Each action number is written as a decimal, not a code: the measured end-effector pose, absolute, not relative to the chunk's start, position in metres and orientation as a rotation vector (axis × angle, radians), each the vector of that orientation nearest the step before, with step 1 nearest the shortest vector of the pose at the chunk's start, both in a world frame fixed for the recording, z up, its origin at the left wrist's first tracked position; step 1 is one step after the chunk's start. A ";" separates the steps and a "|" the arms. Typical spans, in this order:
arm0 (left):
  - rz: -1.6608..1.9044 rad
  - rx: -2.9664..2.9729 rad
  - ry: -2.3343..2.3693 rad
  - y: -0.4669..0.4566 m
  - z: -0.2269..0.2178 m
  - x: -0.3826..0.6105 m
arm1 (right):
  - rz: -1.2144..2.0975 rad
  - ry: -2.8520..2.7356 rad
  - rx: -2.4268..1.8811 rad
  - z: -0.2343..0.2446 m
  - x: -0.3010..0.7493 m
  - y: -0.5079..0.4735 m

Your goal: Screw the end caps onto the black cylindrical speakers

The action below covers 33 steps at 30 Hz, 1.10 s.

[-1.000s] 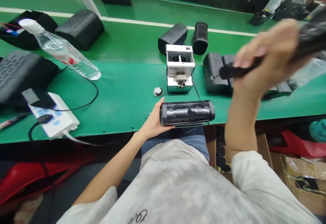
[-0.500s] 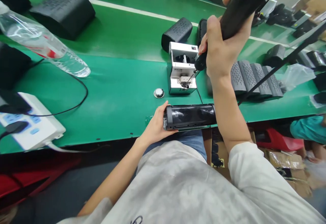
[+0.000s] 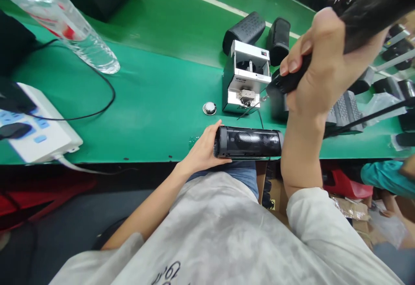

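Left hand [image 3: 202, 151] on the speaker [image 3: 248, 142], right hand [image 3: 319, 69] on the screwdriver [image 3: 287, 82].
The speaker lay along the near edge of the green bench [image 3: 155, 103], its end clasped by the left fingers; the right fingers were wrapped tight around the screwdriver, its tip just beside the white box [image 3: 248, 75].

The screwdriver [image 3: 372, 4] is blurred, partly hidden by the right hand [image 3: 320, 64] and cut off by the top edge. The bottle [image 3: 65, 21] is cut there too, the power strip [image 3: 39, 140] at the left.
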State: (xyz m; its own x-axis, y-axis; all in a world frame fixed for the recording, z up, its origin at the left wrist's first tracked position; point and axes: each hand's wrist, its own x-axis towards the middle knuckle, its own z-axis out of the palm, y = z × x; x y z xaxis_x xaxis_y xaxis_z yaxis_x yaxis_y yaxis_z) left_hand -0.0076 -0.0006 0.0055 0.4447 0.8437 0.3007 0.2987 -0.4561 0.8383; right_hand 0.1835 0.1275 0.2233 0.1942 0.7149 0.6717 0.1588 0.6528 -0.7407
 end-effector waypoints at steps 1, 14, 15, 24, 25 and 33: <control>0.960 1.972 0.957 -0.001 0.006 -0.007 | 0.450 -1.318 -0.769 0.228 0.177 0.119; 0.974 1.948 0.957 -0.002 0.007 -0.006 | 0.567 -1.275 -0.614 0.227 0.132 0.086; 0.981 1.948 0.956 -0.002 0.007 -0.006 | 0.586 -1.286 -0.585 0.223 0.131 0.087; 0.986 1.940 0.958 0.000 0.014 -0.005 | 0.846 -1.444 -0.559 0.176 0.133 0.084; 0.990 1.940 0.953 0.000 0.014 -0.005 | 0.849 -1.452 -0.547 0.178 0.135 0.084; 0.985 1.930 0.954 0.001 0.013 -0.006 | 0.970 -1.481 -0.530 0.195 0.142 0.081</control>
State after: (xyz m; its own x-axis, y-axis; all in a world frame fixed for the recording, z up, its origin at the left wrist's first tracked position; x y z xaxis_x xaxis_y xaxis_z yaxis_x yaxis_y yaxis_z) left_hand -0.0057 0.0009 0.0128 0.4248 0.8543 0.2995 0.2724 -0.4362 0.8576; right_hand 0.1418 0.0807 0.1949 -0.1687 0.7975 0.5793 -0.2126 0.5444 -0.8114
